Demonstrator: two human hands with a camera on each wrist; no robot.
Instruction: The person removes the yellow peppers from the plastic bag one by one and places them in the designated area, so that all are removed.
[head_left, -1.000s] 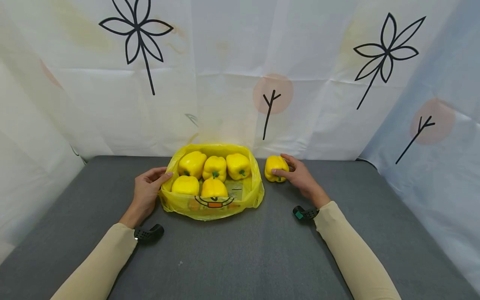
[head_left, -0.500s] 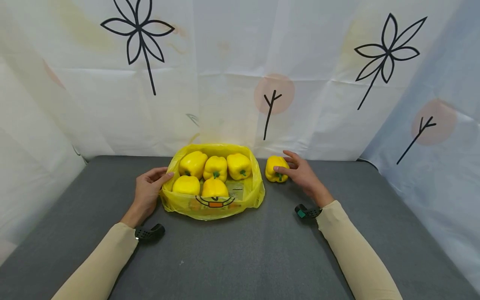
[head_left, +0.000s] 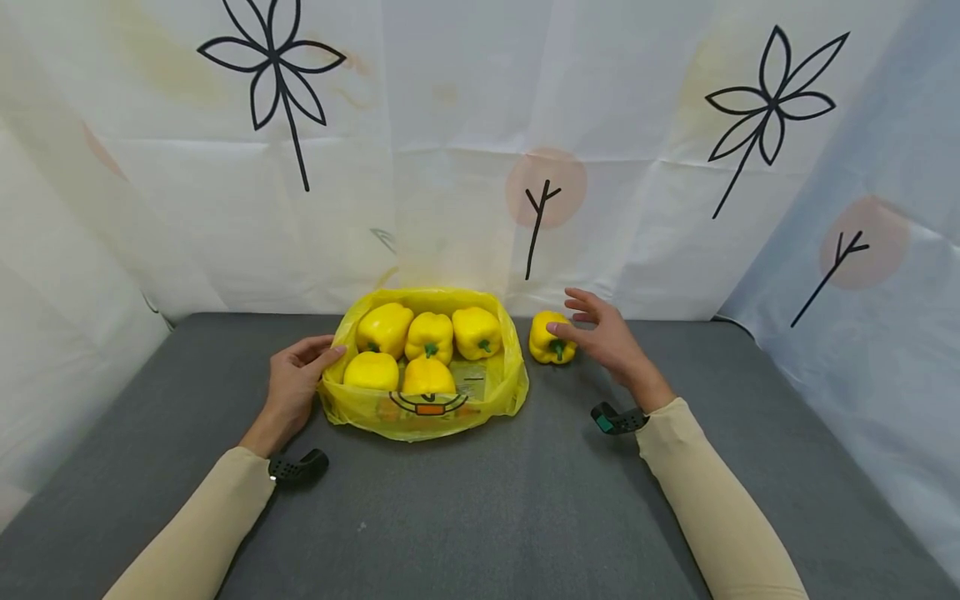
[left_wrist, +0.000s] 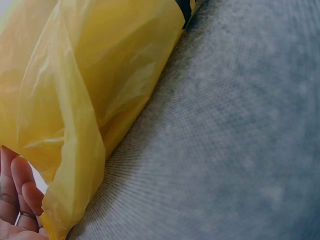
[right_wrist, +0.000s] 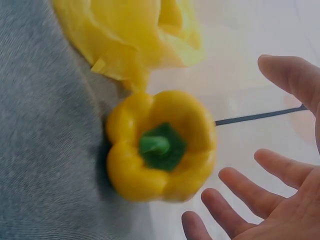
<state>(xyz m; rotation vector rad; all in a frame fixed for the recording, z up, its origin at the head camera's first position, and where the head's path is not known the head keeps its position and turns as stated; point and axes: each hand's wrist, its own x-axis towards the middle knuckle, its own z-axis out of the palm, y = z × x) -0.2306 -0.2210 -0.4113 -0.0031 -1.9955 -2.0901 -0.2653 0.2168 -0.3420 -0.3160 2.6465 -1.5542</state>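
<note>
A yellow plastic bag (head_left: 408, 423) lies with its mouth spread, several yellow bell peppers (head_left: 430, 336) inside. The left hand (head_left: 293, 379) pinches the bag's left rim between thumb and fingers; in the left wrist view its curled fingers (left_wrist: 22, 187) show beside the yellow film. Right of the bag, a single yellow pepper (head_left: 550, 343) rests on the table, its green stem facing the person. The right hand (head_left: 609, 337) is over that pepper's right side, fingers spread; the right wrist view shows a gap between the hand (right_wrist: 280, 200) and the pepper (right_wrist: 190, 170).
The grey table (head_left: 450, 517) runs back to a white curtain (head_left: 450, 208) printed with black flowers and small trees. More curtain stands at the left and right sides. Black bands (head_left: 300, 467) are on both wrists.
The right hand has let go of the single pepper, its fingers spreading and lifting back and to the right. That pepper and the bag have stayed put, and the left hand has kept its hold.
</note>
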